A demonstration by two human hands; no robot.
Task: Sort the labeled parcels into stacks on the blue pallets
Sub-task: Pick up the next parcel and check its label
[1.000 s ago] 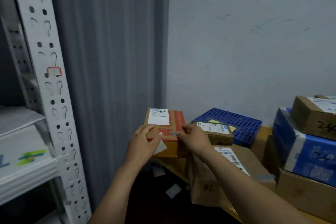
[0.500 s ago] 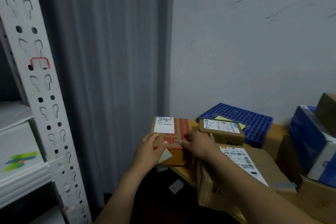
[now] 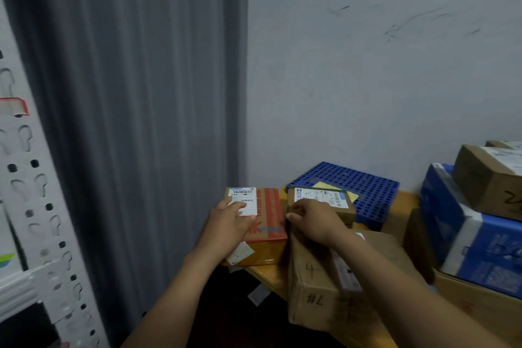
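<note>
An orange-red parcel [image 3: 269, 215] with a white label lies flat on a yellow-brown box [image 3: 262, 256] at the wooden table's left corner. My left hand [image 3: 228, 223] rests flat on top of it, fingers straight across the label. My right hand [image 3: 313, 217] has curled fingers at the parcel's right edge, thumb against its side. Just right of it sits a small brown labeled parcel [image 3: 324, 198], partly on a blue pallet [image 3: 370, 186] by the wall.
A large brown box marked #7 [image 3: 310, 288] stands under my right forearm. A blue box [image 3: 452, 223] with a brown box [image 3: 485, 178] on top is stacked at the right. A white shelf upright [image 3: 36, 206] and grey curtain [image 3: 141, 121] close the left.
The orange-red parcel came down from the air onto the yellow-brown box. My left hand shifted from its side to flat on its top.
</note>
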